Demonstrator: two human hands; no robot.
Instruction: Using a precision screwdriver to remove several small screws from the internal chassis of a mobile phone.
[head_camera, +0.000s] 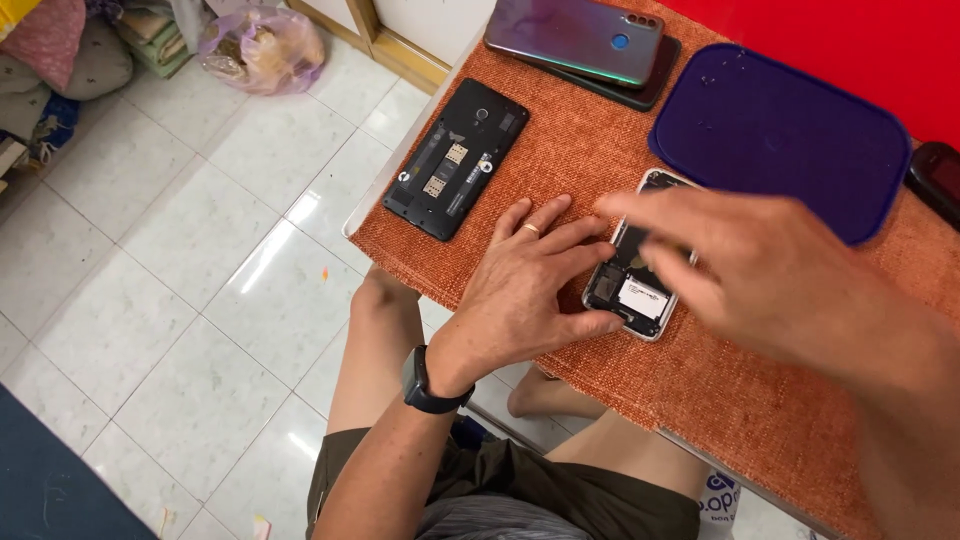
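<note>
A small opened phone (634, 293) with a white frame lies back-up on the orange cloth (760, 400), its inner parts showing. My left hand (530, 285) lies flat on the cloth and steadies the phone's left edge with its fingertips and thumb; it wears a ring and a dark wristwatch. My right hand (760, 265) hovers just above the phone, blurred, fingers spread and pointing left. Whether it holds anything small cannot be seen.
A black phone with its back off (457, 158) lies near the table's left edge. Two stacked phones (590, 40) sit at the far side. A dark blue lid (780, 135) lies to the right, a dark device (938, 180) beyond it. White tiled floor lies left.
</note>
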